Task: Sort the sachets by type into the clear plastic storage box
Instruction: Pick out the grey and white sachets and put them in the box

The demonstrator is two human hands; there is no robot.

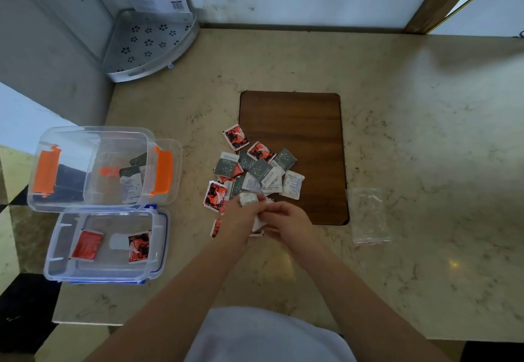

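Here, sachets [256, 171] straddle a wooden board [295, 134] on the marble counter [411, 134].

This looks like a home, probably a kitchen or washroom corner. The worktop [397, 123] is polished beige marble-like stone running up to a pale wall with a scuffed base. A metal corner shelf [147, 46] with flower-shaped holes, its retail card still attached, sits in the corner. A wooden board [295, 123] lies on the stone, and checkered floor tiles [17, 219] show at left.
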